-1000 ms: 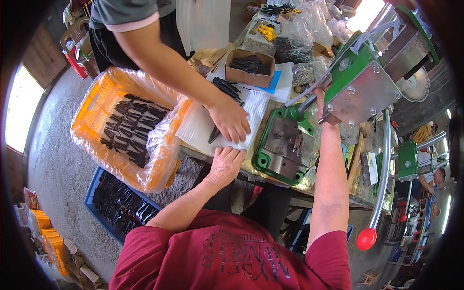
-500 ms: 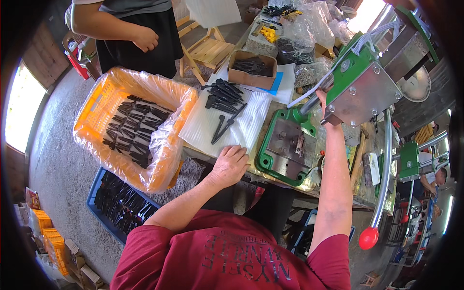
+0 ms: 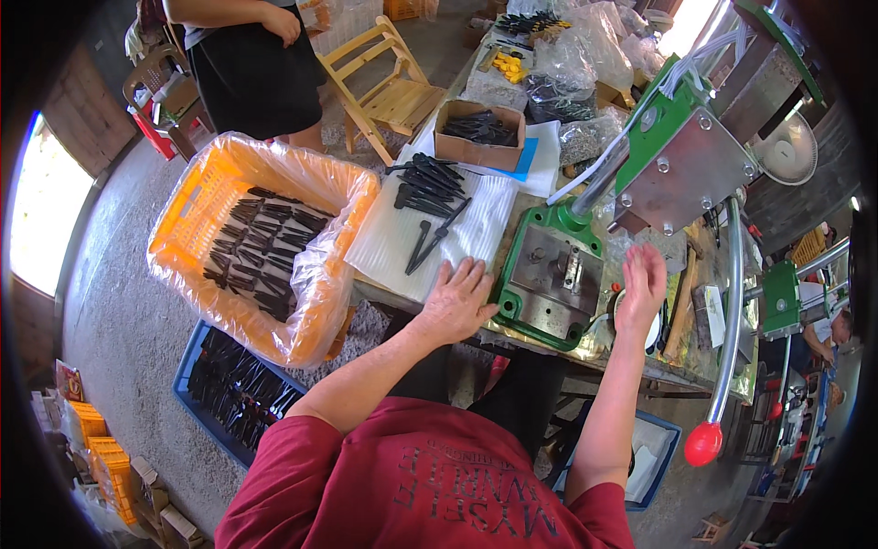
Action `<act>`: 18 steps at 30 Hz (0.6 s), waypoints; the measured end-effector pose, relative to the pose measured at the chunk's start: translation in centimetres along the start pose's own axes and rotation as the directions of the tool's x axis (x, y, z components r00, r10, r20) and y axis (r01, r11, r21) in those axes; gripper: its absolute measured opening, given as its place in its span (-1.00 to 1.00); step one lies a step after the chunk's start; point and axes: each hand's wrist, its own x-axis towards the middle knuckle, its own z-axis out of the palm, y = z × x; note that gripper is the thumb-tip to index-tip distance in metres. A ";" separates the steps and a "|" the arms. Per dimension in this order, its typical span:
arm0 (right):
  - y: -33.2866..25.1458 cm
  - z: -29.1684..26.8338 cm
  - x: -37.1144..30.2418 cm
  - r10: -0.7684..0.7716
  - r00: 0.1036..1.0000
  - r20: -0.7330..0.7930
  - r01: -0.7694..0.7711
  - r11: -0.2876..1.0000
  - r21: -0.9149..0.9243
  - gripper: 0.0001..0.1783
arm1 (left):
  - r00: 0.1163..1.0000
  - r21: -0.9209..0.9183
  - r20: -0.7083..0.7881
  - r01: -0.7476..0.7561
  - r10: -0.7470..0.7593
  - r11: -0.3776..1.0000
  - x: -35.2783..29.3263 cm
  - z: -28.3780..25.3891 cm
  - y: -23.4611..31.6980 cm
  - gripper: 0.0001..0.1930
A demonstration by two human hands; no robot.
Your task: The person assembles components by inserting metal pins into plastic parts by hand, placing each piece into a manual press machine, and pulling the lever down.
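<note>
My left hand [image 3: 460,297] lies palm down with fingers spread, at the near edge of a white foam sheet [image 3: 380,240] and beside the green press base [image 3: 509,306]. It holds nothing. My right hand [image 3: 640,288] is raised right of the base, below the press head [image 3: 686,174], fingers stretched and empty. On the base's steel plate [image 3: 540,279] sits a small metal fixture [image 3: 572,272]. Two slim black parts [image 3: 439,236] lie apart on the foam, nearer me than a pile of similar black parts [image 3: 428,186].
Left of the table stands a plastic-lined orange crate [image 3: 197,206] with rows of black pieces; a blue bin [image 3: 190,361] sits below it. A cardboard box [image 3: 480,151] holds more parts. The press lever's red knob [image 3: 703,444] hangs at right. A person [image 3: 251,73] stands beyond the crate.
My right hand has come down and back from under the press head. My left hand has slid slightly right, toward the base. The other person has shifted away, uncovering more of the wooden chair.
</note>
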 end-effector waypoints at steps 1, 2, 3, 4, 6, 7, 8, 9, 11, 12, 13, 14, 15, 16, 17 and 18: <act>0.2 -0.7 -0.8 -0.007 1.000 -0.009 0.007 1.000 0.004 -0.70 | 0.999 0.047 0.043 -0.021 0.019 0.999 -0.2 0.1 0.2 -0.53; 0.3 -1.0 -1.8 -0.004 1.000 -0.007 0.005 1.000 0.008 -0.70 | 0.996 0.093 0.087 -0.040 0.032 0.995 -0.4 0.1 0.3 -0.50; 0.4 -1.2 -2.7 -0.001 1.000 -0.026 0.002 0.999 0.034 -0.71 | 0.995 0.086 0.096 -0.047 0.039 0.995 -0.4 0.2 0.2 -0.48; 0.5 -1.3 -3.6 0.003 0.999 -0.045 0.000 0.998 0.061 -0.71 | 0.995 0.090 0.097 -0.044 0.035 0.995 -0.4 0.1 0.2 -0.48; 0.5 -1.2 -5.2 0.013 0.999 -0.040 -0.011 0.998 0.067 -0.72 | 0.995 0.062 0.085 -0.061 0.055 0.996 -0.3 -0.2 0.1 -0.48; 0.5 -1.2 -6.0 0.021 0.999 -0.043 -0.018 0.998 0.067 -0.74 | 0.994 0.062 0.088 -0.063 0.058 0.996 -0.3 -0.2 0.1 -0.48; 0.4 -1.2 -6.7 0.027 0.998 -0.048 -0.024 0.997 0.067 -0.75 | 0.996 0.037 0.063 -0.057 0.055 0.998 -0.2 -0.2 0.1 -0.49; 0.5 -1.3 -7.4 0.014 0.999 -0.038 -0.011 0.997 0.076 -0.77 | 0.998 0.011 0.039 -0.054 0.053 0.998 0.0 -0.2 0.2 -0.49; 0.5 -1.8 -8.6 0.013 0.999 -0.048 -0.011 0.999 0.047 -0.78 | 0.997 0.013 0.027 -0.071 0.071 0.997 0.1 -0.7 0.4 -0.51; 0.6 -2.1 -9.1 0.012 0.999 -0.049 -0.011 1.000 0.019 -0.79 | 0.997 0.019 0.010 -0.081 0.081 0.997 0.2 -0.9 0.4 -0.52; 0.5 -2.4 -9.5 -0.003 0.998 -0.058 0.004 1.000 0.024 -0.81 | 0.997 0.002 0.011 -0.073 0.073 0.997 0.3 -1.0 0.4 -0.53; 0.9 -3.0 -10.0 -0.009 0.997 -0.080 0.009 1.000 0.002 -0.80 | 0.998 -0.020 0.002 -0.064 0.064 0.998 0.2 -1.0 0.3 -0.55; 0.9 -3.6 -10.5 -0.014 0.996 -0.083 0.013 1.000 -0.010 -0.81 | 0.998 -0.045 0.016 -0.068 0.068 0.997 0.3 -1.2 0.2 -0.55; 0.9 -4.0 -10.9 -0.019 0.996 -0.084 0.018 1.000 -0.017 -0.82 | 0.997 -0.067 0.029 -0.071 0.073 0.995 0.3 -1.3 -0.1 -0.55; 0.9 -4.5 -11.2 -0.016 0.994 -0.104 0.014 1.000 -0.020 -0.83 | 0.996 -0.063 0.033 -0.086 0.088 0.994 0.1 -1.0 -0.4 -0.56; 1.1 -5.2 -11.5 -0.010 0.991 -0.135 0.008 1.000 -0.017 -0.85 | 0.992 -0.065 0.034 -0.119 0.121 0.991 0.0 -0.9 -0.5 -0.55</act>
